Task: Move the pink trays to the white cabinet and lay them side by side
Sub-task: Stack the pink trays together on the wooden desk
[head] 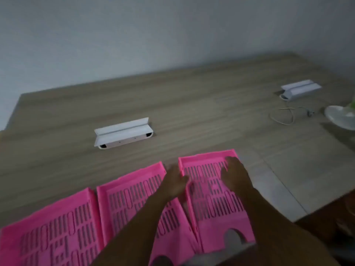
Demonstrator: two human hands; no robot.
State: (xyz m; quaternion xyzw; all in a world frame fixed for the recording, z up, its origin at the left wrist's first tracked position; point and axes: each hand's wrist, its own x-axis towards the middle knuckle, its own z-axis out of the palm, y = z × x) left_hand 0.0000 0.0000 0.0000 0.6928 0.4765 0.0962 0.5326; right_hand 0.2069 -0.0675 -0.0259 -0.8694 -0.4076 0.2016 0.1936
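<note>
**Three pink trays in a row, both hands on the rightmost**

Three pink trays lie on a wood-grain surface, long sides next to one another. The left tray and the middle tray sit to the left of the fingers, their long edges almost meeting. The right tray is under both hands and is turned slightly off the line of its neighbours, leaving a narrow wedge of gap that widens toward the far end.

The left hand is at that tray's left wall, the thumb inside the rim and the fingers apparently outside it, in the gap. The grip looks like a pinch on the wall, but blur keeps me from being sure. The right hand lies flat inside the tray, fingers spread and pressing on the slotted floor, closed on nothing.

The surface here looks like wood, not white, so I cannot tell whether this is the cabinet.

The likely risks: pushing the right tray leftward could ride its wall up over the middle tray's rim, or shove that tray out of line. Fingers in the gap could get pinched as it closes.

Beyond the fingertips a white cable cover stands on the surface. Far to the right are a second cover, a loose cord and a pale dish.
</note>
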